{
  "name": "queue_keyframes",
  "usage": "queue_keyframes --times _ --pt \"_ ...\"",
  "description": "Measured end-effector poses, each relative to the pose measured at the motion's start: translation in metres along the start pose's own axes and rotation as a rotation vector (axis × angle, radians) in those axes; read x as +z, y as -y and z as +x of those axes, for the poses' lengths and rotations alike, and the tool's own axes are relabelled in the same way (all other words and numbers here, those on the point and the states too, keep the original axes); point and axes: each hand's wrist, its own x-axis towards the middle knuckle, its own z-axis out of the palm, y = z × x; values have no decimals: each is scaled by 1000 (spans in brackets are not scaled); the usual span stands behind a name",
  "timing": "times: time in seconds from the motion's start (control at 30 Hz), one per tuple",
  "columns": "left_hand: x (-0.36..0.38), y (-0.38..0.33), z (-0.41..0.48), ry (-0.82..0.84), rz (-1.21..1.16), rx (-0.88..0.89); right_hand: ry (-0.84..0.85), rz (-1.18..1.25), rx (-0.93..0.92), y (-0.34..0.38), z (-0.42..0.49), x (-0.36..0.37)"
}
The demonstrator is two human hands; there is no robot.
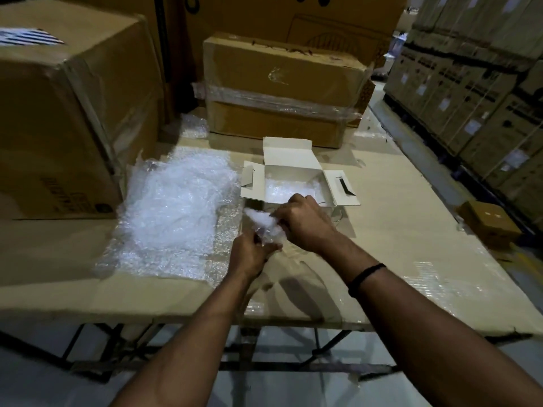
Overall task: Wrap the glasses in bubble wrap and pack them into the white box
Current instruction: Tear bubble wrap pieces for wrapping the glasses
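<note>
Nothing legible. Dark print low on the left carton (58, 121) is blurred; white labels on the stacked cartons (470, 95) at right are too small to read.

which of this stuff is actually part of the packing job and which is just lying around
Part of the job:
left hand and right hand, both gripping the bubble-wrapped bundle
white box, open
bubble wrap pile

Just lying about:
big cardboard box
taped cartons
small brown box
stacked cartons
</note>
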Motion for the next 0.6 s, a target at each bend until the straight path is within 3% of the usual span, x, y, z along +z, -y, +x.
queue_keyframes --times 0.07,0.13,0.37,0.5,0.6 --pt "1 4 0 16 -47 -8 183 18 44 -6 -3 -10" --pt "1 4 -1 27 -93 -6 254 57 92 -8 -3 -17" --pt "1 5 -1 41 -74 14 116 -235 158 5 18 -13" --pt "0 3 0 32 -11 47 -10 -176 178 15 27 -7" --pt "0 3 0 42 2 54 96 -142 118 13 25 -4"
